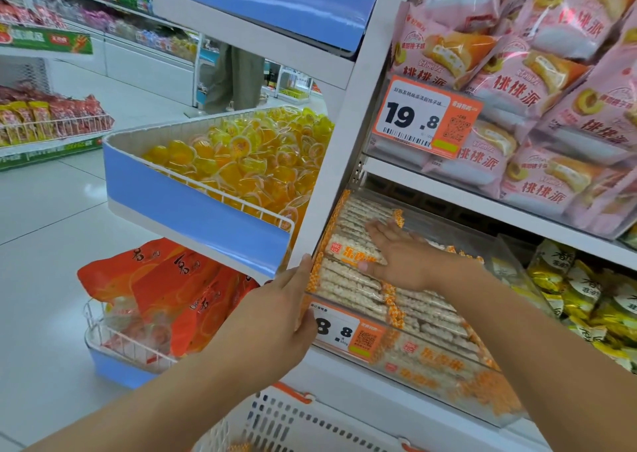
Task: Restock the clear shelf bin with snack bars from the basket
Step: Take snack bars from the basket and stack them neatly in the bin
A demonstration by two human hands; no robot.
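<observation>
My right hand (400, 256) lay flat, fingers straight and together, pressing down on the top layer of snack bars (348, 279) inside the clear shelf bin (510, 265). It gripped nothing. My left hand (275, 317) was placed against the bin's front left corner, thumb up along the white shelf post (344, 141) and fingers wrapped over the clear front wall beside the orange price tag (348, 334). The two hands were apart, one at the bin's edge and one inside it.

The bars lay in rows, stacked close to the front lip, with orange-checked wrapper ends showing at both sides. The white basket (275, 420) stood below, at the bottom of the view; I could not tell how many bars remained in it.

Hazards as I judged them:

1. Overfill. The stack already stood near the lip. Further bars laid on top could slide forward over the front wall and drop toward the basket or floor.
2. Crushing. The bars looked like puffed grain. Hard pressure from my flat palm could break them inside the wrappers.
3. Bin shift. Downward force from the right hand, if my left hand released the corner, could tip or pull the bin forward on its shelf.
4. Tag dislodgement. My left fingers overlapped the price tag's edge and could knock it loose.

Pink cake packs (537, 82) filled the shelf above, and yellow jelly cups (241, 162) the neighbouring blue tray.
</observation>
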